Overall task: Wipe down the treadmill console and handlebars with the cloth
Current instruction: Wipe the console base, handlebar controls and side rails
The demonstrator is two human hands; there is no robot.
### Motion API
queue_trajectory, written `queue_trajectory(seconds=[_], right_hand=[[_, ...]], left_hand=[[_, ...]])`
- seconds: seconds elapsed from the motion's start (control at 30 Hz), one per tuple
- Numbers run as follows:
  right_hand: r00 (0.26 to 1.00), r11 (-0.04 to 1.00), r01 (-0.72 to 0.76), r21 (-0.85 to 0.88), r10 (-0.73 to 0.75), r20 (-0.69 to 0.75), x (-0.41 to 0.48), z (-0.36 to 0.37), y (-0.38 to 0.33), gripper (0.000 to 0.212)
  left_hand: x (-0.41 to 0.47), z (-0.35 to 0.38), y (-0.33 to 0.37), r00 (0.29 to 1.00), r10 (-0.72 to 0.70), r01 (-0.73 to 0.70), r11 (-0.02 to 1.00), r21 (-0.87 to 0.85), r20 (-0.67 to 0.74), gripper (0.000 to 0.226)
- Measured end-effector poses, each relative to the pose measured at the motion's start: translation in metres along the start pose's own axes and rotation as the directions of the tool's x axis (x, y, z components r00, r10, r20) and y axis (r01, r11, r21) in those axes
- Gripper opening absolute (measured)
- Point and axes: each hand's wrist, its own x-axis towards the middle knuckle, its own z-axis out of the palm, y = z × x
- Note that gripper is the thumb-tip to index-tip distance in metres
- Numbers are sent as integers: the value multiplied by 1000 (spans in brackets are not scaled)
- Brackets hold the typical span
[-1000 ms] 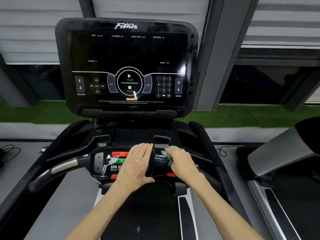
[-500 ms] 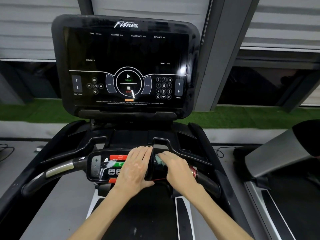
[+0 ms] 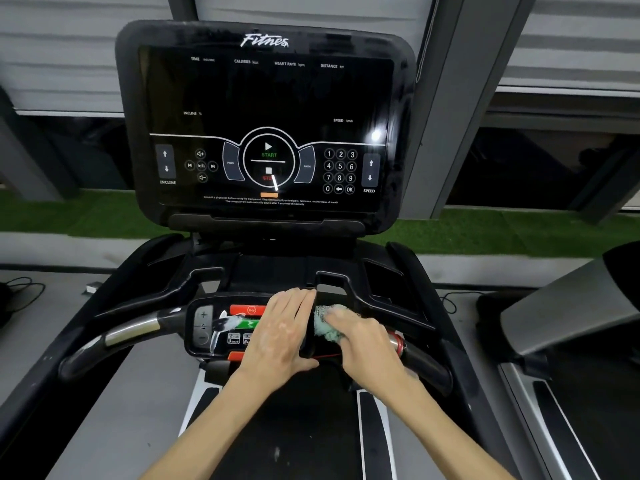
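The treadmill's tall black console screen stands ahead, with a lower control panel and curved handlebars below it. My left hand lies flat on the panel with straight fingers. My right hand presses a crumpled pale green cloth onto the panel's right side, fingers over it. The right handlebar is partly hidden by my wrist.
A second treadmill stands close on the right. Green turf and a grey pillar lie beyond the console. Cables trail on the grey floor at left. The black belt runs beneath my arms.
My right hand has slid the cloth slightly leftward on the lower panel, and more cloth shows. The left hand stays flat in place. The view has shifted a little.
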Motion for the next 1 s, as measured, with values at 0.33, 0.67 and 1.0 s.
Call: queue_trajectory(seconds=[0.33, 0.67, 1.0], right_hand=[[999, 1000, -29, -1, 29, -32, 18, 6, -2, 39], [999, 999, -16, -33, 14, -47, 21, 8, -3, 42], [996, 995, -10, -96, 2, -86, -18, 5, 39, 58]], left_hand=[[0, 1, 0, 1000, -2, 1, 999, 49, 17, 113], [0, 3, -2, 1000, 2, -2, 998, 57, -1, 112], [1, 0, -4, 999, 30, -31, 995, 98, 16, 108]])
